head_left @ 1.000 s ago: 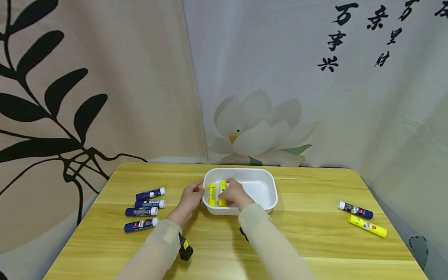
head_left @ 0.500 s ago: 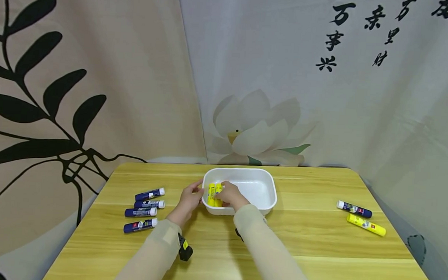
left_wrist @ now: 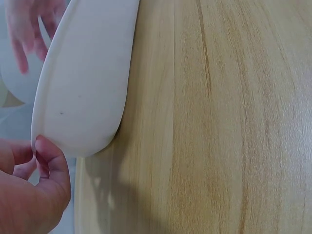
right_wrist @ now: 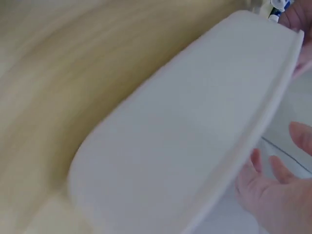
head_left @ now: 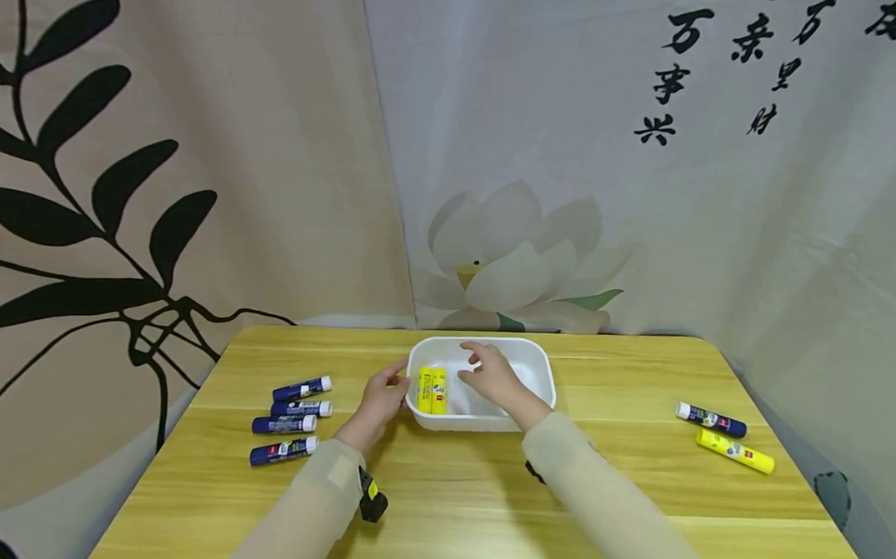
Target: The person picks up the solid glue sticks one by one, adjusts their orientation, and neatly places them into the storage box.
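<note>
A white plastic tray point(head_left: 487, 425) stands at the middle of the table's far side. Two yellow glue sticks point(head_left: 431, 390) lie side by side against its left end. My left hand point(head_left: 380, 399) holds the tray's left rim; in the left wrist view its thumb and fingers pinch the rim point(left_wrist: 35, 129). Over the tray, to the right of the yellow sticks, my right hand point(head_left: 498, 378) hovers with loosely bent, parted fingers and nothing between them. The right wrist view shows that hand point(right_wrist: 273, 190) beyond the tray's wall, apart from the rim.
Several navy glue sticks point(head_left: 284, 423) with white caps lie in a column on the table's left. At the right lie one navy glue stick point(head_left: 710, 419) and one yellow glue stick point(head_left: 735, 451). The wooden table point(head_left: 438, 512) meets a printed curtain point(head_left: 295, 181) behind.
The right hand slid one yellow glue stick left against the other, then let go and moved right and up. The left hand has stayed on the rim.
</note>
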Available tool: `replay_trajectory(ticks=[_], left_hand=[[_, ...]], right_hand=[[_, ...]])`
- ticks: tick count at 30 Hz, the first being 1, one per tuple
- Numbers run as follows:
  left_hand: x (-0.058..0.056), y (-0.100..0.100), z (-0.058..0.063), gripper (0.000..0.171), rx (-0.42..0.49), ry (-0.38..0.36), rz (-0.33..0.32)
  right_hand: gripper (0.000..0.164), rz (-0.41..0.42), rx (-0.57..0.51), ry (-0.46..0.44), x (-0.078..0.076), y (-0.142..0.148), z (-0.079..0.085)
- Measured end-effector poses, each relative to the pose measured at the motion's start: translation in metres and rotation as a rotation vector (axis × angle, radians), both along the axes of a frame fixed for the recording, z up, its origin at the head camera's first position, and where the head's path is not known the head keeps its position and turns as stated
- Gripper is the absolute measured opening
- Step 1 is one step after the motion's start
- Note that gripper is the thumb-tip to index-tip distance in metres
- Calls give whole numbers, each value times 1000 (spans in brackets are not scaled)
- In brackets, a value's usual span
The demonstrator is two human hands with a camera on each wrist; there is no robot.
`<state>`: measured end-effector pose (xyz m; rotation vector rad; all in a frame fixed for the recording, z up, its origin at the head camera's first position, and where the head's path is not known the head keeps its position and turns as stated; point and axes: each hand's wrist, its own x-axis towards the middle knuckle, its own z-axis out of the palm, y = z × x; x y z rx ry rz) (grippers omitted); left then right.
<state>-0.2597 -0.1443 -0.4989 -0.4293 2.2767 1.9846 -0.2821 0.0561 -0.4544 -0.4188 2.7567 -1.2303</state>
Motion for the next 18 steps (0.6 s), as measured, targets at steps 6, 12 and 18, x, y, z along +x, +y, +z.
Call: replay_trajectory(ticks=[6, 12, 18], left_hand=[[0, 0, -1, 42, -6, -4, 5], [1, 0, -3, 41, -11, 8, 12], [0, 1, -3, 42, -15, 22, 13]], right_hand=[[51, 100, -74, 121, 18, 52, 10], [54, 200, -17, 218, 45, 110, 10], [58, 150, 207, 360, 77, 176, 1]])
